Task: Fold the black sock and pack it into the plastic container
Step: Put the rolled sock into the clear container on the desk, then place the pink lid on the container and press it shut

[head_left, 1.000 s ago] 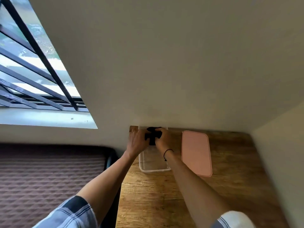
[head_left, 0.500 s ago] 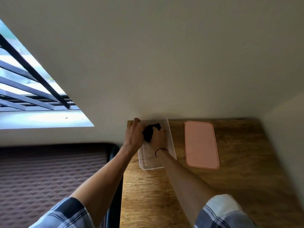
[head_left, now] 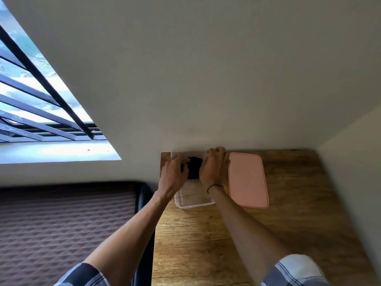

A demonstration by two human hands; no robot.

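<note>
The black sock [head_left: 194, 168] lies as a flat folded rectangle in the far half of the clear plastic container [head_left: 193, 202], which stands on the wooden table [head_left: 206, 244] against the wall. My left hand [head_left: 175, 174] hangs over the container's left side, and its fingertips pinch the sock's left edge. My right hand [head_left: 215, 168] touches the sock's right edge. Its fingers curl at the container's far right corner, and what they grip is hidden. The near half of the container holds nothing.
A pink lid [head_left: 247, 180] lies flat on the table just right of the container. Walls close off the table at the back and the right. A dark quilted bed [head_left: 61, 223] lies below the table's left edge, under a barred window [head_left: 31, 100].
The sock was bunched up between both hands above the container's far end. It now lies flat inside, and my right hand has shifted to its right side.
</note>
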